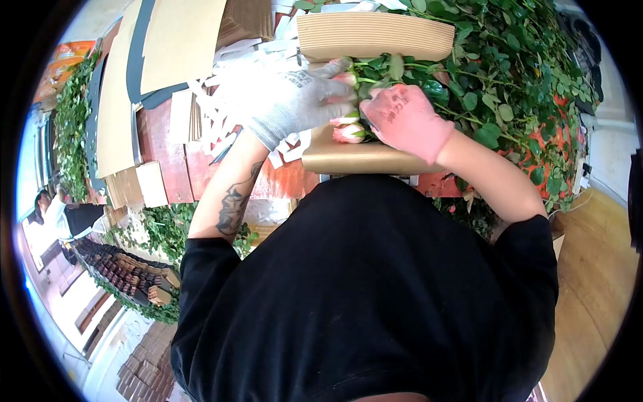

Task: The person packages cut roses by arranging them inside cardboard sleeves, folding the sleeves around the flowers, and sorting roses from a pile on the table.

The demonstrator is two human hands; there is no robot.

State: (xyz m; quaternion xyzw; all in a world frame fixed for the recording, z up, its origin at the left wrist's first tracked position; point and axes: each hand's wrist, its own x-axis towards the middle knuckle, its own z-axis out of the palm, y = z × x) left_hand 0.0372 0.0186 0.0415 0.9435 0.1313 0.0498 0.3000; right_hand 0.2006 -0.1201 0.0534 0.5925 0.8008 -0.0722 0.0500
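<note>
In the head view, pink-and-green roses (349,133) lie with their heads to the left and leafy stems to the right, on an unfolded cardboard wrap. Its corrugated far flap (375,36) and smooth near flap (368,161) curve up on both sides. My left hand (301,98), in a pale grey glove, lies over the rose heads with its fingers stretched and apart. Over the stems just right of the heads, my right hand (404,119) in a pink glove is closed with fingers curled. What it grips is hidden and slightly blurred.
A large heap of leafy stems (509,87) covers the right side. White paper strips (231,84) litter the red table (167,151) to the left, beside cardboard sheets (181,43) and a brown stack (246,20). Another person (57,214) is at the far left.
</note>
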